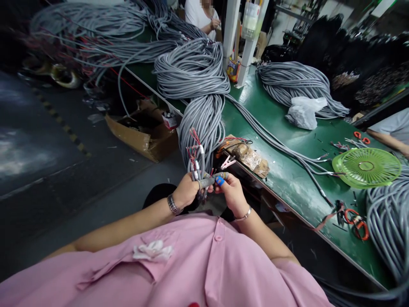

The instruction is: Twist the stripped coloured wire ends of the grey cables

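Observation:
My left hand (187, 190) is closed around grey cables (201, 168), whose stripped ends stand up with thin red and dark wires (193, 153) fanned out. White bands show just below those wires. My right hand (234, 197) pinches at the same cable ends from the other side; wrappings cover its thumb and a fingertip, the thumb's being blue. Exactly what lies between the right fingers is too small to make out. Behind both hands a thick coil of grey cable (204, 121) hangs over the table edge. A pink clip (228, 162) sits just beyond my right hand.
On the green table (246, 106) lie more cable coils (294, 85), a plastic bag (306, 113), a taped cardboard piece (251, 157), a green fan guard (366, 167) and orange-handled tools (357, 224). A cardboard box (145, 134) stands on the floor. Two other people (201, 19) are at the table.

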Tool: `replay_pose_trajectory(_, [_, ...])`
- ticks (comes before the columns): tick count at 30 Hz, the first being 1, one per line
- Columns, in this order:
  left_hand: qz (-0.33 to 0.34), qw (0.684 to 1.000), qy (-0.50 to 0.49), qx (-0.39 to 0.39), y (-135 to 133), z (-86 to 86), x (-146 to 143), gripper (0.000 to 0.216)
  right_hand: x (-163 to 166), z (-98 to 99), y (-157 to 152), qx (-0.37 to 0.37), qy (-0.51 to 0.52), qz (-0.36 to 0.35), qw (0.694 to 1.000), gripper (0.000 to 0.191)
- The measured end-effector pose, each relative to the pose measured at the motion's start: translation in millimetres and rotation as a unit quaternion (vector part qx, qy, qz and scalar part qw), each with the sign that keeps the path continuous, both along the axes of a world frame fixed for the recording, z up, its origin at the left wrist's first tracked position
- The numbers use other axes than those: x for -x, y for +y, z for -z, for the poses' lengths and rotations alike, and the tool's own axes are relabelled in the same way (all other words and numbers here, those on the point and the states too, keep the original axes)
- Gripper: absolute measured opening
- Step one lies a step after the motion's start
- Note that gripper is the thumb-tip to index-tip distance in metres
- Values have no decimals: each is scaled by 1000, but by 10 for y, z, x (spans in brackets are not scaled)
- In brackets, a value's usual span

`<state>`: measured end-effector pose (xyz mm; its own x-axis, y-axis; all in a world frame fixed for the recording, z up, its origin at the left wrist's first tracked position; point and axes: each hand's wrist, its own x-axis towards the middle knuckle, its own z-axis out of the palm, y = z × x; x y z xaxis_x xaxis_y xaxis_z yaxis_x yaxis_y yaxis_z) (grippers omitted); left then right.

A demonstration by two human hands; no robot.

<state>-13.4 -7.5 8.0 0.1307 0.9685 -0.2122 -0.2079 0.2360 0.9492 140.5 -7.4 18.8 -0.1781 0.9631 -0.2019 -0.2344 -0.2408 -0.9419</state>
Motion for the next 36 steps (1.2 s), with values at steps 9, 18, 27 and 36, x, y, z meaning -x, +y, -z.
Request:
replay_pose_trajectory(9, [-44,999,-5,10,-19,-63,-22,21,-33,32,-77,-38,-25,30,998,21])
replay_pose_trajectory(18, [4,999,37,-11,-20,-79,-30,20,-171,40,-57,-52,-38,-15,998,22])
replay_pose_trajectory(27, [41,997,64,5,-43,-111,-49,16,1,-92,58,-19,-14,-13,1000,28])
replay_pose_trajectory(36, [-4,998,66,-23,-73,-55,-65,20,95,10,-22,-11,13,72,997,23])
